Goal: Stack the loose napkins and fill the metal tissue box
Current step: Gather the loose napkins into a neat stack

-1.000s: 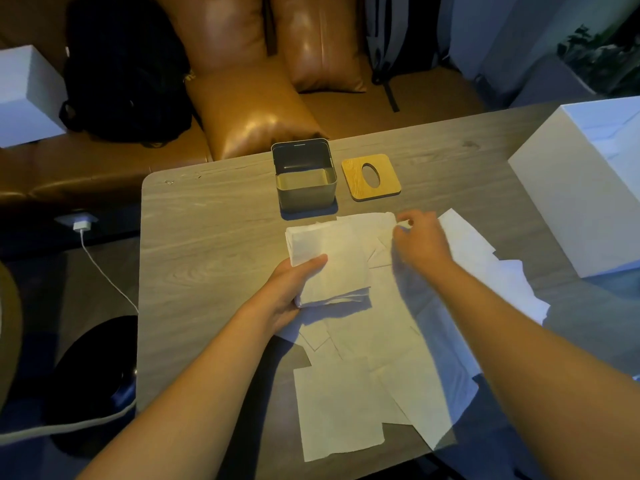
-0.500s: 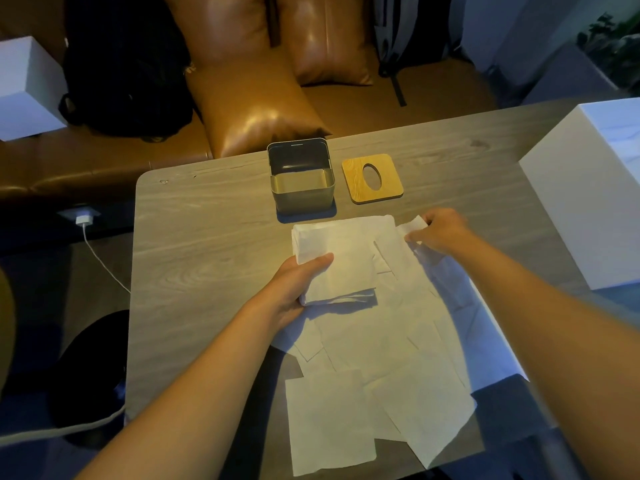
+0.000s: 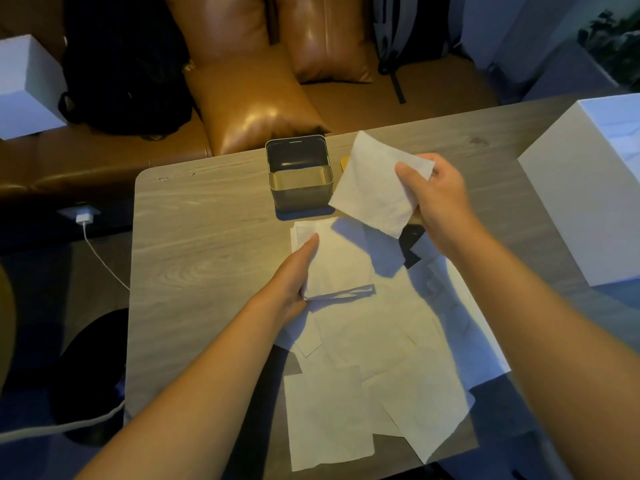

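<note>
An open metal tissue box [image 3: 300, 183] stands at the table's far edge, with nothing visible inside it. My left hand [image 3: 293, 278] grips a small stack of white napkins [image 3: 337, 263] just in front of the box, thumb on top. To the right of the box, my right hand [image 3: 437, 194] pinches a single white napkin [image 3: 375, 183] and holds it lifted above the table. Several loose napkins [image 3: 377, 386] lie spread over the table between my arms. The wooden lid [image 3: 344, 163] behind the lifted napkin is almost wholly hidden.
A large white box [image 3: 588, 188] stands on the grey wooden table [image 3: 201, 237] at the right. Behind the table runs a brown leather sofa with cushions [image 3: 256, 105], a black bag [image 3: 124, 64] and a white box [image 3: 27, 84]. A charger cable [image 3: 100, 258] hangs at the left.
My right hand has lifted one napkin off the loose pile, up and toward the box; it now covers the wooden lid. My left hand still holds the stack in the same place.
</note>
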